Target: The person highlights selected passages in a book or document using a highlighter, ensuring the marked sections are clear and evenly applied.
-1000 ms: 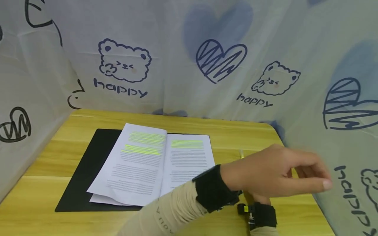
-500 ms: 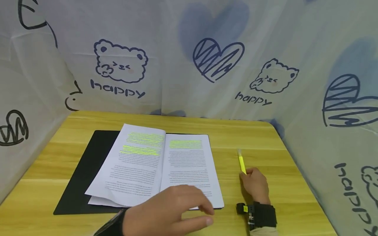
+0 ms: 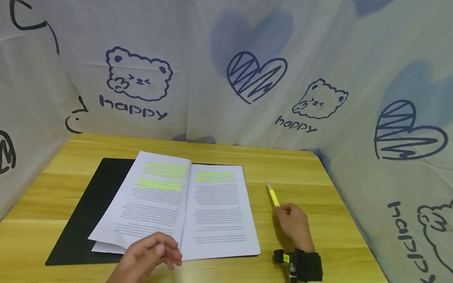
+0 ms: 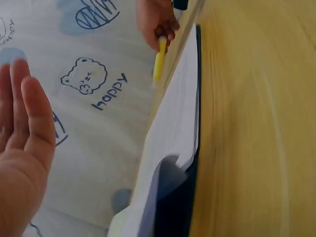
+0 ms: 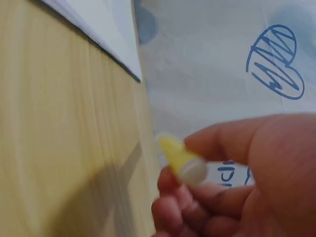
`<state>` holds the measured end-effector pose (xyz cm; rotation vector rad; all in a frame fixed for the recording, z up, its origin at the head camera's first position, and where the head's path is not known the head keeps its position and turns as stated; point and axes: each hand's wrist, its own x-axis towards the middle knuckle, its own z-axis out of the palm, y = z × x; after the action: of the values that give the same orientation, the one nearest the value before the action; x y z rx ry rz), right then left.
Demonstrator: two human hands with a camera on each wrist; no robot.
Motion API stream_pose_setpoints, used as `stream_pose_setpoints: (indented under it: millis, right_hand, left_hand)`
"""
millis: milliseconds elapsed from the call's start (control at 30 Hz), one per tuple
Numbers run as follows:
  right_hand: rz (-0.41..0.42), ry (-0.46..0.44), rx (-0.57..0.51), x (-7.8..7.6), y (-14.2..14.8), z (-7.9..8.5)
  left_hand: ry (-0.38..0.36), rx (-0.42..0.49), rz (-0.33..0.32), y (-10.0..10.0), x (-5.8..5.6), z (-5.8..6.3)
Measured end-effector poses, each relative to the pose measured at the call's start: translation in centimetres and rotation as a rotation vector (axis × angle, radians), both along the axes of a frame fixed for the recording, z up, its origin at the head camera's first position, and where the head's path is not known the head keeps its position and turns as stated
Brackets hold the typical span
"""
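My right hand pinches a yellow highlighter between thumb and fingers, to the right of an open booklet of printed pages. The highlighter's pale end points away from me; in the right wrist view its whitish rear end faces the camera. Yellow highlighted lines cross the upper part of both pages. By the near edge of the left page is my left hand, fingers loosely bent and holding nothing. Seen from the left wrist, its fingers look nearly straight, apart from the paper.
A black folder or board lies under the booklet and shows along its left side. The wood-grain table extends around it. A white printed curtain hangs behind and at both sides.
My left hand has swung from above the right hand back to the left, to the booklet's near edge. The right hand keeps the highlighter and has shifted slightly left.
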<state>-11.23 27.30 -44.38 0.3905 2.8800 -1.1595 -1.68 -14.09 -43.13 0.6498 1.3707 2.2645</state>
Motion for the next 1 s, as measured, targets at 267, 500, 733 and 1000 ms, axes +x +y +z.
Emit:
stream_pose_setpoints:
  millis: [267, 500, 733, 1000]
  right_hand:
    - [0.277, -0.064, -0.465, -0.2, -0.8, 0.3]
    - [0.773, -0.271, -0.66, 0.3, -2.1, 0.9]
    - [0.946, -0.317, -0.77, 0.8, -4.1, 0.8]
    - [1.008, -0.382, -0.723, 1.0, -5.8, 0.1]
  left_hand:
    - [-0.246, 0.229, -0.042, 2.5, -1.8, -1.9]
    - [-0.321, -0.016, 0.072, 3.2, -1.9, -3.1]
    - [-0.265, -0.295, 0.033, 4.0, -1.7, -3.4]
    - [-0.231, -0.371, 0.172, 3.9, -1.3, -3.2]
